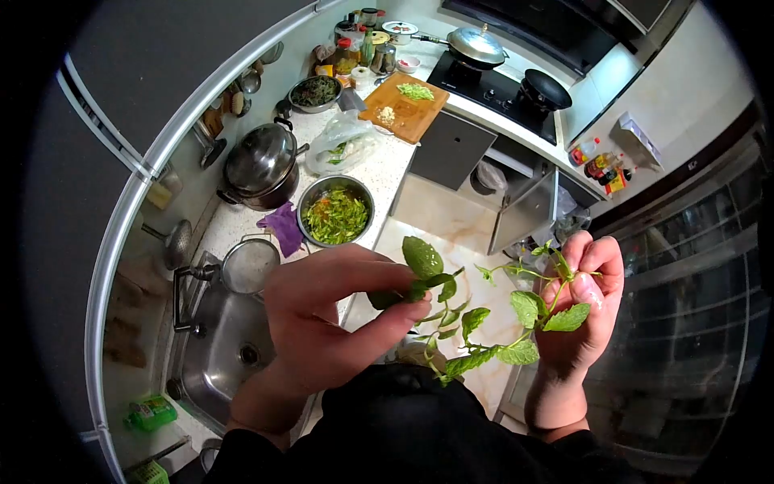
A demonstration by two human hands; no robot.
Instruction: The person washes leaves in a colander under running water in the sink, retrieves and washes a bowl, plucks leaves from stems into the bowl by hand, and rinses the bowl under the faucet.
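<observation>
The sprig hangs in the air between the two hands, in front of the dark-clothed body and over the floor, well off the worktop. The right hand is the nearer to its main stem: thumb and fingertips are closed on the stem at the upper end, with thin shoots trailing toward the left hand. From that pinch, the sprig's long axis slopes down and across to the person's left, its toothed leaves spreading below and between the hands, so its lower, leafy end lies beneath the left fingertips. The left thumb and forefinger are pinched together around some leaves, one broad one standing up above them and others drooping below. Whether these join the stem in the right hand cannot be told, as the foliage overlaps. The bowl of cut greens sits beyond the left hand, near the worktop's edge.
</observation>
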